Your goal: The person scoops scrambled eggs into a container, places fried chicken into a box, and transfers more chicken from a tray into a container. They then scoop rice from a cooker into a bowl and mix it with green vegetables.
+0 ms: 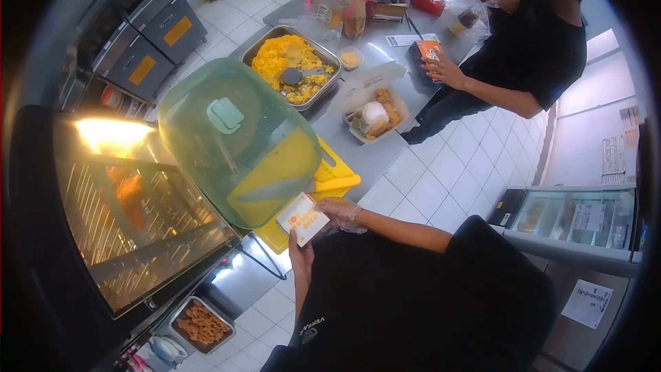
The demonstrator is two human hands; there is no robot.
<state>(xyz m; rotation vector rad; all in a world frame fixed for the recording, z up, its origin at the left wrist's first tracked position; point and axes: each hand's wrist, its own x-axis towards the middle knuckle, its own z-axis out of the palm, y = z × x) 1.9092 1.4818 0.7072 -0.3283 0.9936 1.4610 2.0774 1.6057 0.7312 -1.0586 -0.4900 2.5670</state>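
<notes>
A small white box with orange and yellow print (pixel 303 219) is held between my two hands. Bare, my left hand (pixel 300 251) grips its lower edge. My right hand (pixel 339 213), in a clear plastic glove, closes on the box's right side. Just beyond the box stands a large green translucent cover (pixel 241 145) over a yellow board (pixel 336 173). An open carton (pixel 375 116) with rice and fried food sits farther off on the metal table (pixel 379 155).
A metal tray of yellow food (pixel 329 62) lies behind the cover. A lit warming cabinet (pixel 138 220) stands at left, with a tray of fried pieces (pixel 201 325) below. Across the table, a co-worker (pixel 530 48) holds an orange box (pixel 425 55). A glass-topped chiller (pixel 578 220) stands at right.
</notes>
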